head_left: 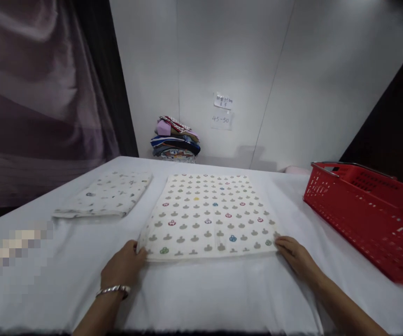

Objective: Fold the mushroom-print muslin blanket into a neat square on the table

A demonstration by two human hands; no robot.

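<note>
Mushroom-print cloth lies spread in front of me on the white-draped desk, its near edge running almost straight between my hands. My left hand, a silver bracelet at its wrist, has the near left corner, thumb closed down on the fabric with the fingers narrow; how far they tuck underneath is hidden. My right hand pinches the near right corner the same narrow way. Gripping both corners probably keeps that edge taut and the limp fabric square. To the left, apart from it, a folded white cloth with a sparser print lies flat, perhaps set aside to leave the middle free. A red plastic basket stands on the right, likely there for easy reach without crowding the cloth. Beyond the far edge, a stack of folded fabrics sits against the wall; a paper label beside it reads "45-50".
</note>
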